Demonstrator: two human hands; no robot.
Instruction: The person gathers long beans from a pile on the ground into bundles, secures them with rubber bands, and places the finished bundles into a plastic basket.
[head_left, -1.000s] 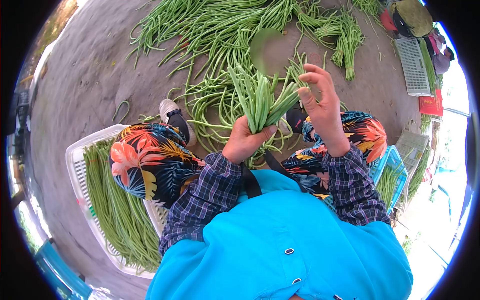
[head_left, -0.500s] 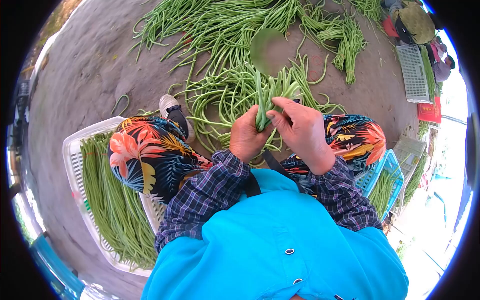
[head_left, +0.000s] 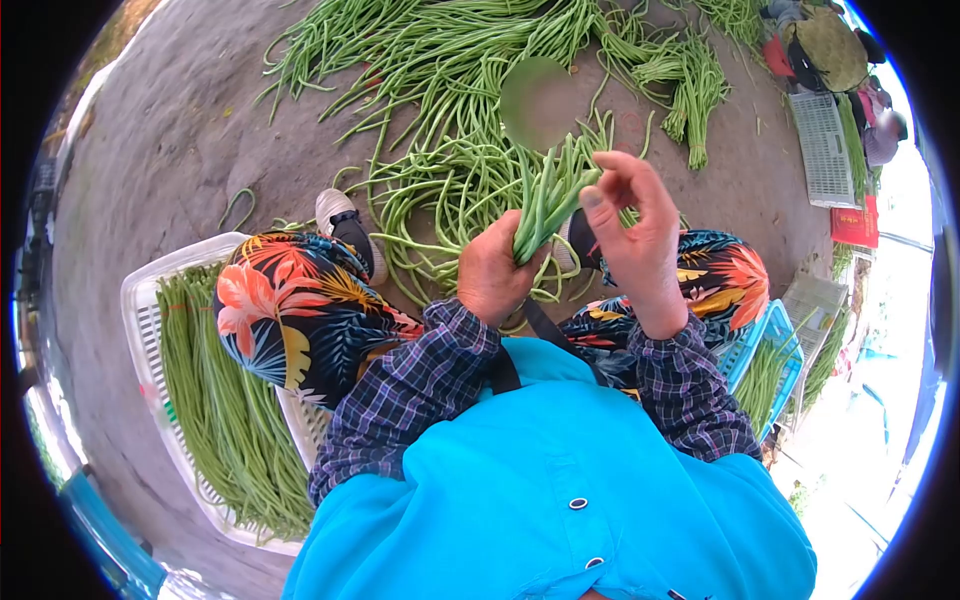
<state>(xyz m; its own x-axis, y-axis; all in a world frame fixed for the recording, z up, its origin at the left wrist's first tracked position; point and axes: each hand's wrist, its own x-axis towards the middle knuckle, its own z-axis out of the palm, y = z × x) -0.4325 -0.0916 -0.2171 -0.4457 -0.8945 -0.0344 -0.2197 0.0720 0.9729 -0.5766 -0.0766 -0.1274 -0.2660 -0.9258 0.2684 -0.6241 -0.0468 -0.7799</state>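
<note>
My left hand [head_left: 495,270] is wrapped round the lower end of a small bunch of long green beans [head_left: 547,205], whose tops fan out up and to the right. Just right of the bunch, my right hand [head_left: 635,225] is raised with its fingers apart and slightly bent; nothing shows in it. Beyond both hands a loose, tangled pile of long beans [head_left: 430,185] lies on the ground between my feet. A larger heap of beans [head_left: 450,50] spreads out farther ahead.
A white crate [head_left: 150,345] of long beans stands beside my left knee, a blue crate [head_left: 790,345] of beans beside my right. At the upper right are a pale crate [head_left: 825,150], a red box [head_left: 855,222] and people [head_left: 885,135]. A tied bean bundle [head_left: 697,100] lies ahead.
My right hand has come off the bunch, moved right and down, and its fingers have opened. My left hand keeps its hold; the bunch's tops lean a little more to the right.
</note>
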